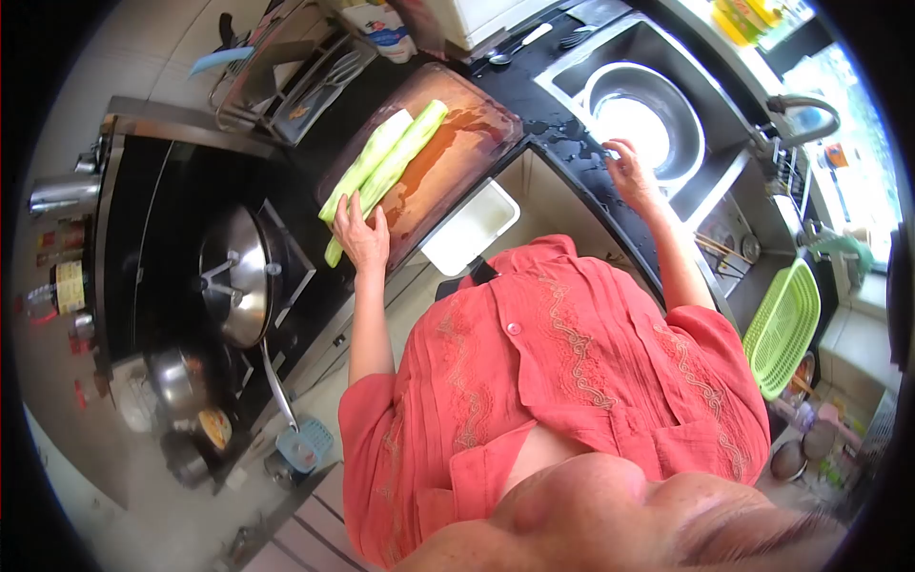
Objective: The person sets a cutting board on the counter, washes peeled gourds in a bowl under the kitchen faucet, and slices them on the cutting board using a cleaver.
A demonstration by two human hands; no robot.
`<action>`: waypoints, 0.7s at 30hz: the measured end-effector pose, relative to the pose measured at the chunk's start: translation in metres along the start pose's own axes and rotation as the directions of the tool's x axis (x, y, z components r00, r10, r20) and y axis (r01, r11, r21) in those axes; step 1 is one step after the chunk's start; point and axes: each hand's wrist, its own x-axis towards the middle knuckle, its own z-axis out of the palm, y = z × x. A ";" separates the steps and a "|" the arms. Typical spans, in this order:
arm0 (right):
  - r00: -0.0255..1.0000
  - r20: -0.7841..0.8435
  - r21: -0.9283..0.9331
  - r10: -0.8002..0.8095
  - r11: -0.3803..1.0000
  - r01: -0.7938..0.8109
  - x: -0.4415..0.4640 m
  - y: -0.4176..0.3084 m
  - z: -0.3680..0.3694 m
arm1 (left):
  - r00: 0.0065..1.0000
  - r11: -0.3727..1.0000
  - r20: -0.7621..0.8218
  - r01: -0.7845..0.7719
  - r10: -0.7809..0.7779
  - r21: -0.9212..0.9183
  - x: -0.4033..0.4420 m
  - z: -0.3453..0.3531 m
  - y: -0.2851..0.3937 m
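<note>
Two long, pale green peeled gourds (pixel 389 162) lie side by side on a wet, brown cutting board (pixel 467 129). My left hand (pixel 362 236) is at their near end, its fingers curved over the gourds and its thumb on the board side. Off to the right, my right hand (pixel 631 176) hovers by the front edge of the black counter, close to the sink. Its fingers are bent and somewhat apart, with nothing visible in them. A round metal basin (pixel 688 119) stands in the sink (pixel 624 48) beyond that hand.
A white plastic bin (pixel 472 227) hangs below the board's near edge. Left of it, a lidded wok (pixel 238 286) sits on the stove, its handle reaching toward me. A green basket (pixel 783 329) stands at the right. A spoon (pixel 522 44) lies behind the board.
</note>
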 end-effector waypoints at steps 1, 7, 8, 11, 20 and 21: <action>0.999 0.010 0.027 0.031 0.999 -0.032 0.003 0.004 0.000 | 1.000 1.000 0.000 0.012 -0.012 0.027 0.005 0.000 -0.003; 1.000 0.003 0.006 0.017 1.000 -0.017 0.016 0.013 -0.010 | 0.990 0.983 0.117 0.101 -0.083 -0.156 0.054 0.008 -0.011; 1.000 -0.005 0.000 0.008 1.000 -0.008 0.017 0.017 -0.011 | 0.988 0.990 0.138 0.082 -0.066 -0.112 0.062 0.012 -0.013; 1.000 -0.014 0.007 0.000 1.000 0.000 0.022 0.030 -0.015 | 0.986 0.998 0.163 0.031 -0.020 -0.063 0.080 0.025 -0.009; 0.988 -0.139 -0.161 0.065 0.983 -0.088 0.077 0.105 -0.032 | 0.967 0.993 0.253 -0.054 0.025 0.106 0.077 0.024 0.058; 0.984 -0.150 -0.187 0.100 0.974 -0.128 0.091 0.097 -0.035 | 0.967 0.991 0.245 -0.096 0.071 0.092 0.075 0.024 0.066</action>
